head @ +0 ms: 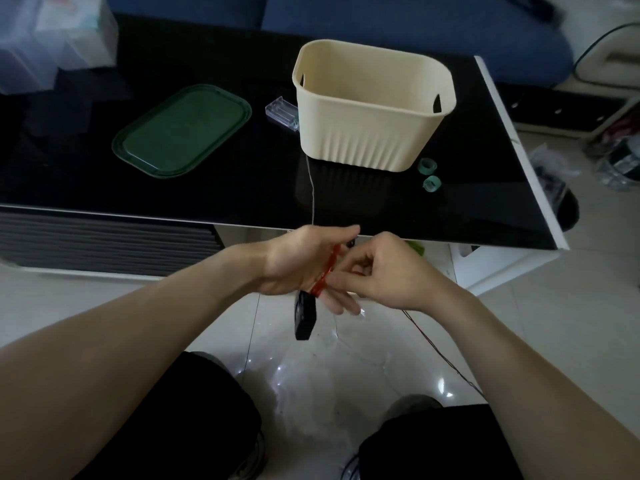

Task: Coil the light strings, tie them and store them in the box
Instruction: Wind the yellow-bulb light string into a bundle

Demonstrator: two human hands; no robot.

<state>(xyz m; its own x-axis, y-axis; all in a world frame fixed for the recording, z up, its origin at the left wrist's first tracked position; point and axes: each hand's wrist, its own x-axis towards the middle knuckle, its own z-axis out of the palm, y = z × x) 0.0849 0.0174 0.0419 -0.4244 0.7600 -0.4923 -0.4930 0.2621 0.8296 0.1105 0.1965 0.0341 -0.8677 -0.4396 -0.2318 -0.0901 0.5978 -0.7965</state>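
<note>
A red light string (327, 271) is wound in a coil across the palm of my left hand (304, 265), which is held flat in front of the table edge. A black battery box (304, 315) hangs below that hand. My right hand (384, 271) pinches the string next to the coil, and a thin dark wire (440, 351) trails from it down to the floor. The cream ribbed box (367, 133) stands open on the black table (242, 188). A second thin wire (311, 188) runs over the table edge to a clear battery case (282, 114).
A dark green lid (181, 129) lies left of the box. Two small green tape rolls (429, 174) sit at its right. A blue sofa (415, 26) is behind the table, clear plastic bins (52, 39) at far left, clutter on the floor at right. My knees are below.
</note>
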